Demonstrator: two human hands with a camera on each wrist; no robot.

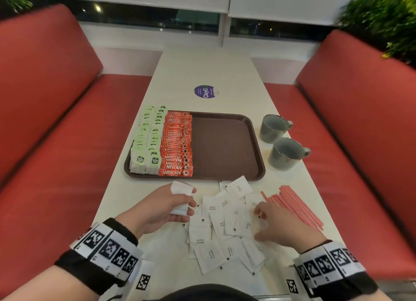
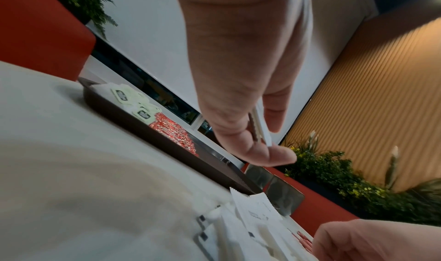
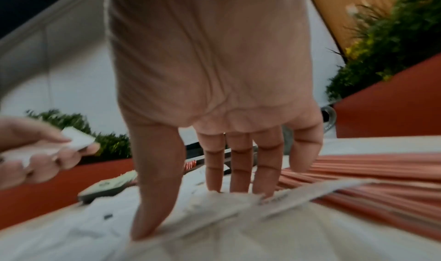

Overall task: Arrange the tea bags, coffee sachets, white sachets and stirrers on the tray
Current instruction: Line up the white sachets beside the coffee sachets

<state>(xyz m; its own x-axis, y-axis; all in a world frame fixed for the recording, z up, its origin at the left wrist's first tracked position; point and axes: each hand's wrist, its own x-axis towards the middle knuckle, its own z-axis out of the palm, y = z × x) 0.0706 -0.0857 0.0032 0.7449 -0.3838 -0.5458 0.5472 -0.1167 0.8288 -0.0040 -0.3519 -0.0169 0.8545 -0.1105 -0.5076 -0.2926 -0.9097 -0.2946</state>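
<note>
The brown tray (image 1: 225, 147) carries two rows of green tea bags (image 1: 146, 143) on its left and a column of red coffee sachets (image 1: 177, 147) beside them; its right half is bare. Loose white sachets (image 1: 222, 224) lie scattered on the table in front of the tray. My left hand (image 1: 191, 199) grips a small stack of white sachets (image 1: 179, 188) between thumb and fingers, just above the table. My right hand (image 1: 258, 224) reaches down onto the pile, its straight fingers (image 3: 238, 170) and thumb touching sachets. Red stirrers (image 1: 295, 208) lie bundled to the right of it.
Two grey mugs (image 1: 273, 127) (image 1: 287, 153) stand on the table right of the tray. A purple round sticker (image 1: 205, 91) sits farther back. Red bench seats (image 1: 67, 143) flank the narrow white table on both sides.
</note>
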